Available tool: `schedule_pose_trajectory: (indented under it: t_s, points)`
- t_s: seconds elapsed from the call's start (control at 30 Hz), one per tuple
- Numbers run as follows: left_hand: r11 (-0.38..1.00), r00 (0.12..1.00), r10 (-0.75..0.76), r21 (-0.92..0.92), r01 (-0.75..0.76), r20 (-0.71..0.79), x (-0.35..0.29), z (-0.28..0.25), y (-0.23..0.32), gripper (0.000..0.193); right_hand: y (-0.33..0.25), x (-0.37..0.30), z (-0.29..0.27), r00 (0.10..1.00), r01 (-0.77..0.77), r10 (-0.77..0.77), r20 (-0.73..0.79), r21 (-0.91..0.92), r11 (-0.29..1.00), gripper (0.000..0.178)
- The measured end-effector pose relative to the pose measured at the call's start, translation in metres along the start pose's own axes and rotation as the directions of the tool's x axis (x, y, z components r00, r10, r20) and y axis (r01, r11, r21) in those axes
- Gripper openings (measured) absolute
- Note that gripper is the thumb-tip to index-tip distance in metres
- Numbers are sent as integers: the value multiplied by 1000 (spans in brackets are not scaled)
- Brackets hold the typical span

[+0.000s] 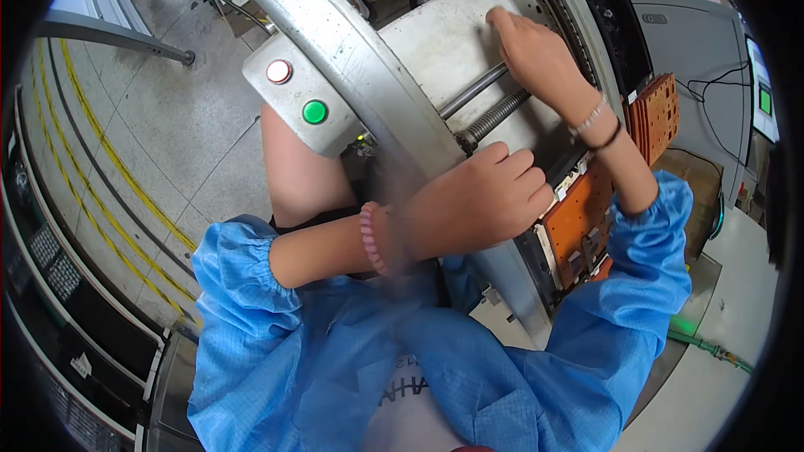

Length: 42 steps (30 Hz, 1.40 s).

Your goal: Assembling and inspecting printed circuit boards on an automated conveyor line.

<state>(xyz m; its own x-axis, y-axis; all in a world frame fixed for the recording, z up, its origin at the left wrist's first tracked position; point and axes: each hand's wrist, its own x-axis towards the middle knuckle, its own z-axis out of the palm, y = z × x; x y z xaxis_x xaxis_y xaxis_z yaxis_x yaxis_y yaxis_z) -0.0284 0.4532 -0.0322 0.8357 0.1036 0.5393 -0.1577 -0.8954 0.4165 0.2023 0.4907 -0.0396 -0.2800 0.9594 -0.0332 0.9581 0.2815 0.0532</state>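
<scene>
A grey machine fills the upper middle of the frame, its curved metal housing sweeping from the top down to the centre. On the housing's left face sit a red button and, just below and right of it, a green button. Under the housing a pale flat plate lies open, with a smooth rod and a threaded screw running side by side across it, slanting up to the right.

The person wears a blue smock whose sleeves are pushed back from both forearms, low in the frame.

The left hand sits at the centre of the frame, fingers curled over into a loose fist, knuckles up. It rests on the edge of an orange board held in a dark frame just right of it; whether the fingers actually clasp the board's edge I cannot tell, as they hide it. A pink bead bracelet circles that wrist.

The right hand is in the upper right, stretched out, palm down, fingers nearly straight and pressed together with the tips on the plate, just above the rod. It grips nothing. A thin bracelet and a dark band sit on that wrist.

A second orange board stands at the right, beside the right forearm. Tiled floor with yellow lines occupies the left of the frame.
</scene>
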Motion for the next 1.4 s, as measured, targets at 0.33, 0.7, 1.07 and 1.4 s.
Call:
schedule_pose_trajectory:
  t_s: [0.33, 0.7, 1.07, 1.4]
  points:
    - [999, 995, -43, -37, 40, -88, -2, 8, -3, 12, 56, 44, 79, 867, -428, 470, 164, -237, 872, 64]
    - [999, 991, -27, -27, 23, -130, -4, 13, -3, 7, 40, 35, 84, 902, -388, 411, 132, -170, 906, 73]
    - [999, 991, -22, -32, 18, -134, 0, 15, -1, 7, 0, 15, 11, 990, 92, -45, -132, 374, 923, 69]
    - [999, 998, -46, -9, 45, -36, -2, 12, -1, 15, 3, 21, 29, 981, -192, 179, 79, 220, 956, 12]
